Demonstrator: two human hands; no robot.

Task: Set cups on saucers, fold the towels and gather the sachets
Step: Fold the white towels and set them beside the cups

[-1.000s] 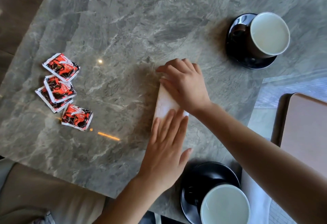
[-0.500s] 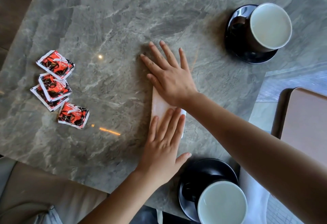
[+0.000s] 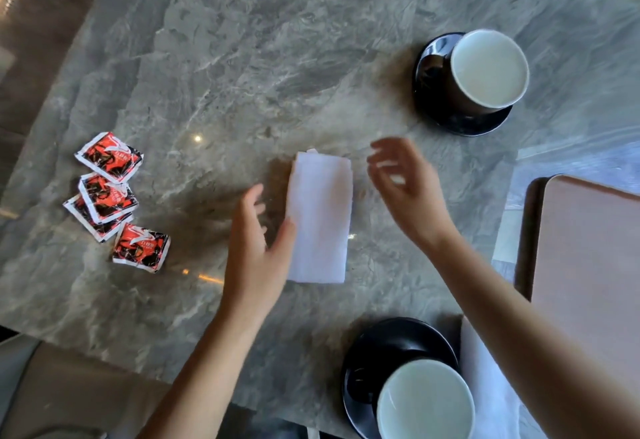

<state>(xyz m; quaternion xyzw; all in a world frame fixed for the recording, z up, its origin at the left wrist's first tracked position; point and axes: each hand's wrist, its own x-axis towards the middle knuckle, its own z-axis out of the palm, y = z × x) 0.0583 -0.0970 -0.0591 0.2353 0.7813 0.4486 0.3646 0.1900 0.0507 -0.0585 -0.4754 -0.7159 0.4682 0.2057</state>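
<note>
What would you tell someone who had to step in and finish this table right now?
Left hand: open, thumb at the left edge of the folded towel.
Right hand: open, blurred, holding nothing, right of the towel.
Done: both cups sit on black saucers, far cup and near cup; one towel is folded.
To do: four sachets lie loose at the left, two overlapping; gather them. White cloth by the near cup looks unfolded.

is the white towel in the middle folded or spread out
Folded: the white towel lies flat on the marble table as a narrow rectangle, with layered edges showing at its far end.
</note>
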